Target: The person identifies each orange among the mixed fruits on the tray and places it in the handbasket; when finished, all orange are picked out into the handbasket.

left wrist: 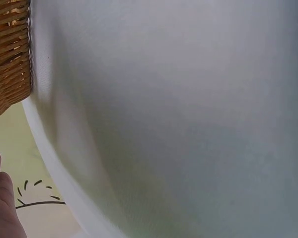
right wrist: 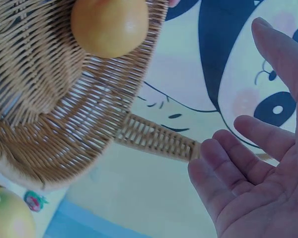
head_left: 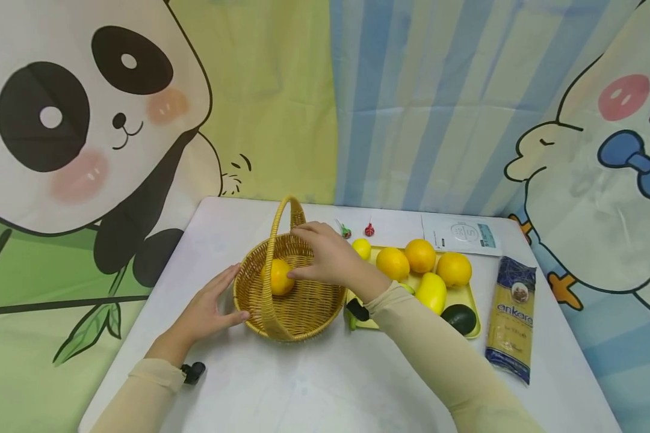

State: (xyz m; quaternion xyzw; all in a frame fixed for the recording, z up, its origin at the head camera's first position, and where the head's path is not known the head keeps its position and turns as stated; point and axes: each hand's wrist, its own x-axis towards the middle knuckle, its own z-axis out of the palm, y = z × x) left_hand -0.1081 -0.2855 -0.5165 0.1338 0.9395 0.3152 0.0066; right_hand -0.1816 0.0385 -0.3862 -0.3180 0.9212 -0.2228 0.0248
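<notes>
A wicker basket (head_left: 309,307) with a tall arched handle stands on the white table, and one orange (head_left: 281,277) lies inside it. My right hand (head_left: 327,255) is over the basket beside the handle, fingers spread and holding nothing. In the right wrist view its palm (right wrist: 268,198) faces the basket, apart from the orange (right wrist: 109,25). Around the basket's left side, my left hand (head_left: 208,307) has its fingers extended along the wall and its thumb at the front rim. Only some left fingertips (left wrist: 4,186) show in the left wrist view, near the wicker wall (left wrist: 10,54).
Right of the basket, a yellow tray (head_left: 473,310) bears several oranges (head_left: 455,269), a lemon (head_left: 362,248), a yellow mango (head_left: 431,293) and an avocado (head_left: 459,319). Two wrapped lollipops (head_left: 369,229) lie behind. A white packet (head_left: 460,233) and a pasta bag (head_left: 511,319) lie farther right.
</notes>
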